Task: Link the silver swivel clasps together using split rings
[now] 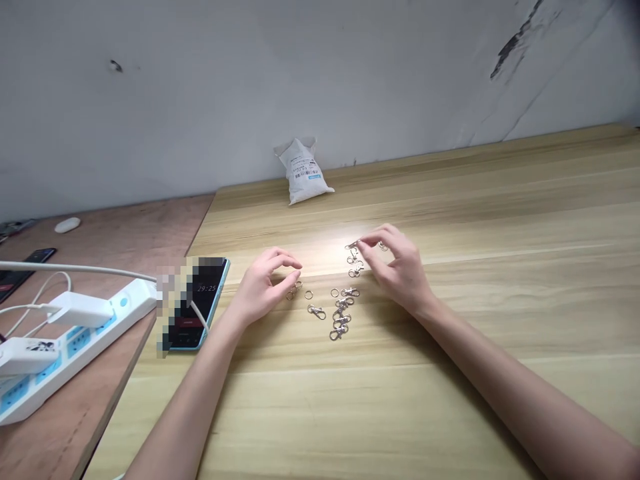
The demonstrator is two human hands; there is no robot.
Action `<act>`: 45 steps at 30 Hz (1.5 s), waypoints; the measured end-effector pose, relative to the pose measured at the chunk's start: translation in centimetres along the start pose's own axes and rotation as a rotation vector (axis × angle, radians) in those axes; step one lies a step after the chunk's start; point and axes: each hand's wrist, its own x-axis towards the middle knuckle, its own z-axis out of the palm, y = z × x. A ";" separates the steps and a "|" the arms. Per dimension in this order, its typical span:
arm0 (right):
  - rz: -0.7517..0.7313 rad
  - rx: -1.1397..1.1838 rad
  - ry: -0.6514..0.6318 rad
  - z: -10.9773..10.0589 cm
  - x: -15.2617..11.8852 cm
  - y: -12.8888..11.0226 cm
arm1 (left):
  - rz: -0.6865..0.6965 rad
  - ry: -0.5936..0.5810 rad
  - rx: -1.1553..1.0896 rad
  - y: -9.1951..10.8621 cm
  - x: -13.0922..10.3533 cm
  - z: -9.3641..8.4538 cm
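Observation:
On the wooden table, my left hand [267, 283] rests with its fingers apart and curved, beside a few small metal rings [291, 295] partly under its fingertips. My right hand [397, 267] pinches a metal clasp [353, 245] between thumb and forefinger, above other clasps with rings [355, 269]. Between the hands lie a loose ring [309, 295], another ring [335, 293] and a single clasp [316, 311]. A column of several silver clasps [342, 320] runs toward me. More metal pieces [383, 246] show partly behind my right hand's fingers.
A white labelled packet [305, 175] leans near the wall. At the left are a phone [203, 303] with a cable, a white power strip [95, 333] with chargers, a second phone [27, 267] and a white oval object [67, 225] on a brown board.

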 end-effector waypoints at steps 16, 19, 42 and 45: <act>0.453 0.224 0.301 -1.6 1.1 5.4 | -0.008 -0.140 0.032 -0.4 -0.3 -0.5; 0.397 0.217 0.221 -1.2 0.8 4.1 | -0.024 -0.130 0.029 -0.3 -0.4 -0.4; 0.245 0.165 -0.141 0.6 -0.5 0.3 | 0.103 -0.263 0.135 1.3 -0.4 0.8; 0.250 0.162 -0.143 0.6 -0.6 0.3 | 0.067 -0.264 0.094 1.4 -0.4 1.3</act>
